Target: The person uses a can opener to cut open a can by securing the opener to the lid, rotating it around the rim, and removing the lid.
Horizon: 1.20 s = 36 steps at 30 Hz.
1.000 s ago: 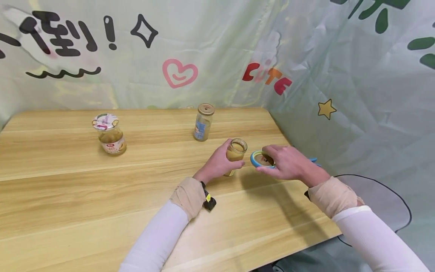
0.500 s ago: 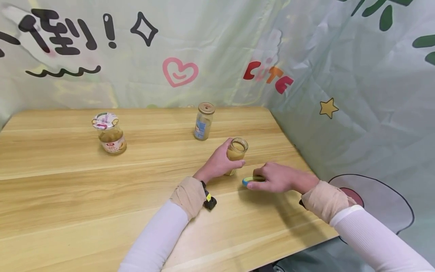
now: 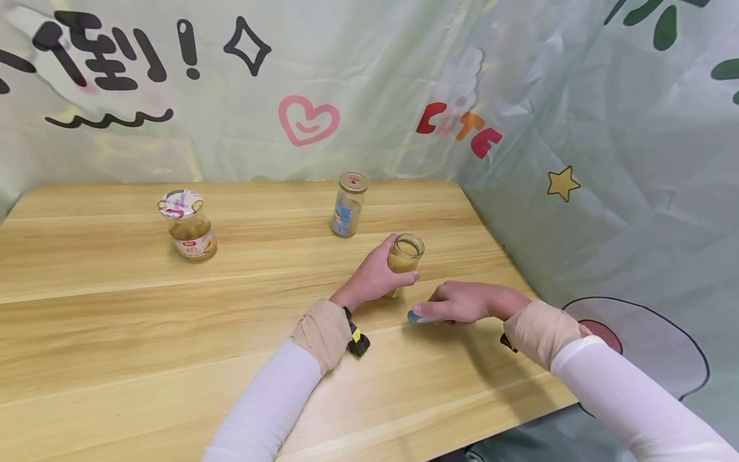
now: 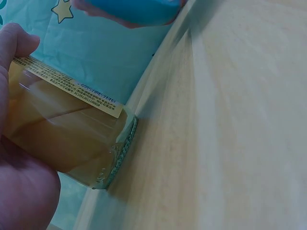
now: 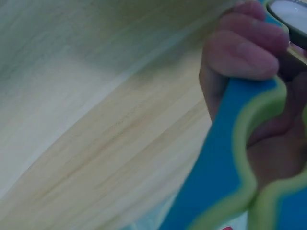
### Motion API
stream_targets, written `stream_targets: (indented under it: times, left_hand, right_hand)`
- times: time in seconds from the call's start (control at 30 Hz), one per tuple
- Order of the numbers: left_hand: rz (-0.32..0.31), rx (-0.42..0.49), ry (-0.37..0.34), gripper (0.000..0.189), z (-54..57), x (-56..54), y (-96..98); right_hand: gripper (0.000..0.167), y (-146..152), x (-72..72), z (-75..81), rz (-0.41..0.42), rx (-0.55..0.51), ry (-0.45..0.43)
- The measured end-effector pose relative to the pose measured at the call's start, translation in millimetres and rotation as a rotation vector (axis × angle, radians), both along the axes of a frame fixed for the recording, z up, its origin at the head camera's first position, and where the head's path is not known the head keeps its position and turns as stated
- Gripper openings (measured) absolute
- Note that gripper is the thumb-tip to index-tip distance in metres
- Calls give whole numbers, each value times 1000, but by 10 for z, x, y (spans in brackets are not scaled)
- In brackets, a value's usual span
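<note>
Lidless jar (image 3: 403, 262) stands upright, blue-green opener (image 5: 218, 148) and lid (image 5: 293, 15) nearby

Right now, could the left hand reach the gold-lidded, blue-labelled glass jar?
Probably not: the left hand grips the open yellowish glass jar, though the way to the gold-lidded jar looks free.

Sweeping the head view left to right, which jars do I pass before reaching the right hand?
Pink-labelled jar, gold-lidded jar, open jar held by the left hand, then the right hand.

Bright, soft shadows (image 3: 491, 362), (wrist views dimmer)
</note>
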<state>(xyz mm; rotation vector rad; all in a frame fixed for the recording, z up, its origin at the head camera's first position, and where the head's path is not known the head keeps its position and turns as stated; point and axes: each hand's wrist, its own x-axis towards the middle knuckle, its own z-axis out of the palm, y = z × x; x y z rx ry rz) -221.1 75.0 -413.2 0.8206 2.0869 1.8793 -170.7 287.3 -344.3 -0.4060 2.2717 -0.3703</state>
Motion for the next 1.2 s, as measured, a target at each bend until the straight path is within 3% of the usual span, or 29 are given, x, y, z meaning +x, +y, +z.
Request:
stream_targets:
  times: [0.2,0.53,0.77,1.2]
  left_hand:
    - [-2,25,1,65,-5,-9,5]
    - [-25,42,16,64,-5,-15,-4]
    - [-19,34,20,65,2,-14,1]
    - [-1,13,28,64,8,-15,6]
  right_hand:
    - [70,-38,-71,6,-125,-56,-169]
    - [73,-141,-164,-15,-91,-51,-342]
    - [77,-194,-170,-34,-131,16,-383]
    - [79,-260,-187,-50,-125,66,-436]
